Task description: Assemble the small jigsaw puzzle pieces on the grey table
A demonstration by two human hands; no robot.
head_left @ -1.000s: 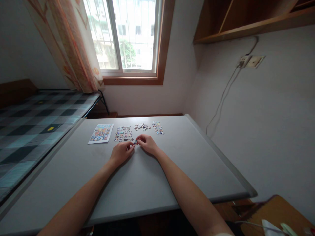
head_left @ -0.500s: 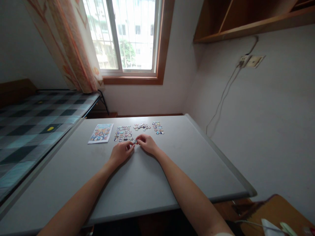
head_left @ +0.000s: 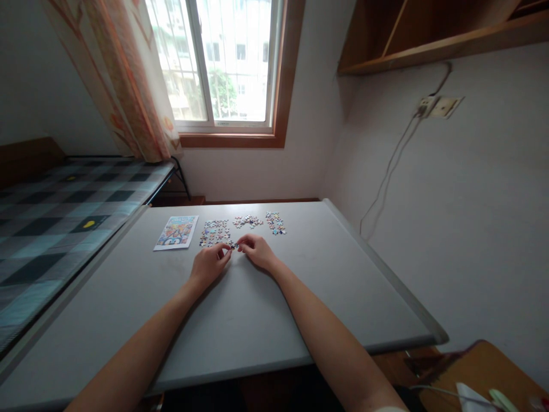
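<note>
The hands [head_left: 210,263] partly hide the tiny puzzle pieces [head_left: 234,246] between them.

Left hand [head_left: 209,263], right hand [head_left: 256,250], forearms [head_left: 169,317]: bare. Pale sleeve edge [head_left: 389,409], 5 o'clock. Dark clothing [head_left: 206,400], 7 o'clock, shadowed.

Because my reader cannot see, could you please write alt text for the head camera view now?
A person's left hand and right hand are close together at small puzzle pieces on a gray table. Three groups of pieces lie beyond, with a colorful printed sheet to their left. A window and curtain are behind; a checked bed is at left.
</note>
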